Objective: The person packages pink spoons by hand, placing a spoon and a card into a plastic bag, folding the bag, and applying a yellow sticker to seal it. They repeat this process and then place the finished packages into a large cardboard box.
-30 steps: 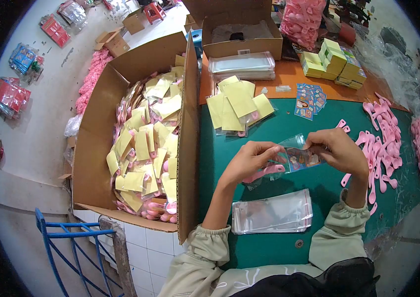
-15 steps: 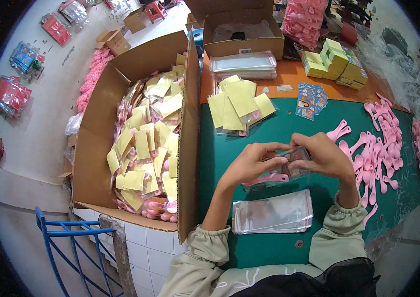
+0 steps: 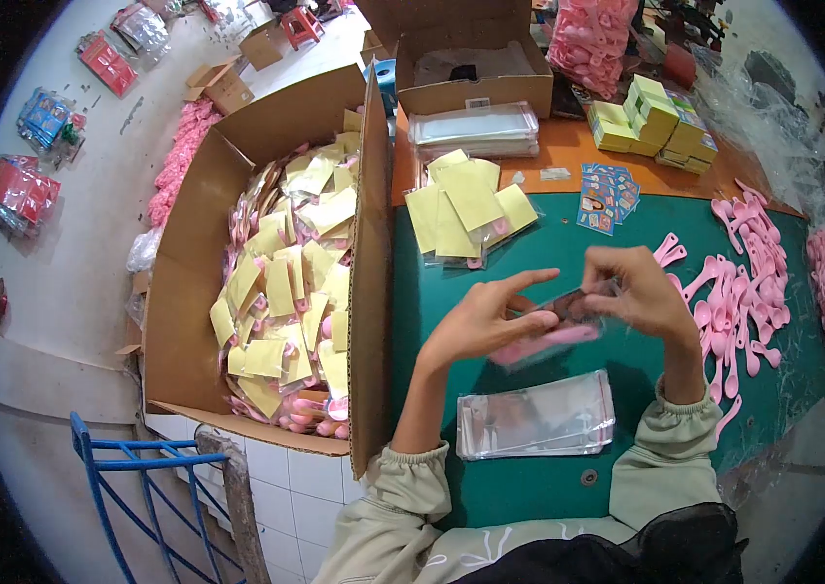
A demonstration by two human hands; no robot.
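In the head view a clear plastic bag with a pink spoon point(image 3: 556, 338) inside is held between my hands above the green tabletop, blurred by motion. My left hand point(image 3: 480, 316) grips its left side, thumb on top and index finger stretched out. My right hand point(image 3: 638, 284) pinches the bag's upper right end, near a dark brownish patch. Below them lies a stack of clear plastic bags point(image 3: 535, 417). Loose pink spoons point(image 3: 738, 302) are heaped to the right of my right hand. Filled bags with yellow cards point(image 3: 471, 206) lie beyond my left hand.
A large cardboard box point(image 3: 371, 263) full of packed bags stands at the left. Blue printed cards point(image 3: 608, 198), yellow card stacks point(image 3: 648, 115), more clear bags point(image 3: 476, 128) and an open carton point(image 3: 476, 83) sit farther back. A blue metal frame point(image 3: 145, 465) is at the lower left.
The bag with the spoon has tilted, its right end rising. My right hand has shifted slightly up, and my left index finger has lifted away from the bag.
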